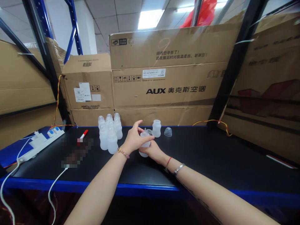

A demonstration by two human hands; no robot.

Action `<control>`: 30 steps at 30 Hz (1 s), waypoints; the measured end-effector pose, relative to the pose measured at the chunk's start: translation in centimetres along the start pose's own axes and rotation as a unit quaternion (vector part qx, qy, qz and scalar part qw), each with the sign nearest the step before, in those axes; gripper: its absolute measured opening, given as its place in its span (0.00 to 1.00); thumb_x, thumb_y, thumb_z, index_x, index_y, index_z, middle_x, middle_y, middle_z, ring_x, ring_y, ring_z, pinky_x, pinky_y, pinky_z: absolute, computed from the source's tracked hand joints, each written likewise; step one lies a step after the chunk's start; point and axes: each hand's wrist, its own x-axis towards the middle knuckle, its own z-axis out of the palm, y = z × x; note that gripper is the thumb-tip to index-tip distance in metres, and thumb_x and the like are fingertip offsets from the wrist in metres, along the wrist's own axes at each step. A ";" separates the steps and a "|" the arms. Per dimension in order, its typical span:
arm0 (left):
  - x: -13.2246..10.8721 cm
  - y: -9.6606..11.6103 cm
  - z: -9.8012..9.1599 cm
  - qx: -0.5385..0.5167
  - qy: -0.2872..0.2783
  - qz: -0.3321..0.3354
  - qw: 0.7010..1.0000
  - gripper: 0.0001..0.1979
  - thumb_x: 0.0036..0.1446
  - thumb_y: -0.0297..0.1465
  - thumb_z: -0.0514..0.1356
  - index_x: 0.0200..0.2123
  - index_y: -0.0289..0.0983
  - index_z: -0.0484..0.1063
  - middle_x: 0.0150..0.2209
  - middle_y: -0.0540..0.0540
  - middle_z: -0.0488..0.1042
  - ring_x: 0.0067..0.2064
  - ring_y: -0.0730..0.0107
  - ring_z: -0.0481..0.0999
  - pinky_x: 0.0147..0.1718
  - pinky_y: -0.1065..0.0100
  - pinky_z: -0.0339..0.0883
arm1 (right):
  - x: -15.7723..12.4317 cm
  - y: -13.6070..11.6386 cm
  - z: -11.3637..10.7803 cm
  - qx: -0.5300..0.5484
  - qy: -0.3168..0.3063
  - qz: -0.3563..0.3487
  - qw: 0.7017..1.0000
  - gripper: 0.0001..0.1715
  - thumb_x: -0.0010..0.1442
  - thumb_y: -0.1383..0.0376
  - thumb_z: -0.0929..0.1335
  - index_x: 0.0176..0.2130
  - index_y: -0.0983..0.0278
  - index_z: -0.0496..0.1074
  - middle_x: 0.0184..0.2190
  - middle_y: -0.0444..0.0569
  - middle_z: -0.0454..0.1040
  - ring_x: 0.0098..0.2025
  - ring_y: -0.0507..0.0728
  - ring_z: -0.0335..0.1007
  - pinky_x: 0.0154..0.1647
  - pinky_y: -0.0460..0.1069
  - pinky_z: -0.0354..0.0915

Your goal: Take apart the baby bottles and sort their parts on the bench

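Observation:
A frosted white baby bottle (143,154) is between my two hands, over the middle of the black table. My right hand (156,152) is wrapped round its body from the right. My left hand (133,137) grips its top, thumb laid across the front and index finger stretched upward; its other fingers are partly hidden. Just behind my hands stands an open-necked bottle (156,129) without a top. To its right sits a clear dome cap (168,132). A small translucent ring-like part (149,132) shows behind the held bottle, partly covered.
Several capped bottles (108,137) stand grouped to the left. Farther left are a red and white marker (83,135), a blurred-out object (76,154) with a white cable, and a power strip (44,143). Cardboard panels (164,81) wall the back; dark rack posts (225,84) flank the table.

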 end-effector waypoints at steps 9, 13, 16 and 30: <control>0.8 -0.2 -1.0 -0.219 -0.130 -0.045 0.966 0.42 0.46 0.33 0.70 0.64 0.38 0.60 0.58 0.33 0.69 0.55 0.55 0.73 0.53 0.56 0.66 | -0.1 -0.2 -0.3 -0.027 0.006 0.028 0.999 0.12 0.37 0.66 0.70 0.28 0.64 0.68 0.23 0.40 0.68 0.26 0.50 0.60 0.29 0.48 0.56; 0.3 -0.1 -0.3 -0.044 0.015 -0.013 0.999 0.46 0.41 0.40 0.74 0.62 0.36 0.63 0.51 0.37 0.72 0.51 0.57 0.73 0.53 0.54 0.66 | 0.1 0.1 -0.2 -0.013 0.008 0.023 1.000 0.12 0.37 0.66 0.70 0.27 0.64 0.68 0.22 0.40 0.67 0.26 0.50 0.59 0.28 0.48 0.56; 0.4 -0.4 -0.5 -0.014 -0.017 0.021 1.000 0.45 0.40 0.39 0.75 0.62 0.37 0.64 0.41 0.44 0.75 0.44 0.62 0.75 0.51 0.56 0.67 | 0.2 0.1 -0.1 -0.014 0.017 0.018 1.000 0.13 0.37 0.66 0.70 0.29 0.64 0.68 0.22 0.39 0.67 0.26 0.50 0.59 0.27 0.47 0.55; 0.4 -1.5 0.6 -0.040 -0.073 -0.012 0.996 0.40 0.42 0.38 0.74 0.58 0.34 0.67 0.54 0.35 0.73 0.52 0.55 0.74 0.54 0.56 0.66 | 0.6 0.6 -0.2 -0.002 0.004 -0.040 0.999 0.18 0.40 0.64 0.73 0.35 0.62 0.72 0.32 0.48 0.75 0.36 0.57 0.69 0.35 0.50 0.65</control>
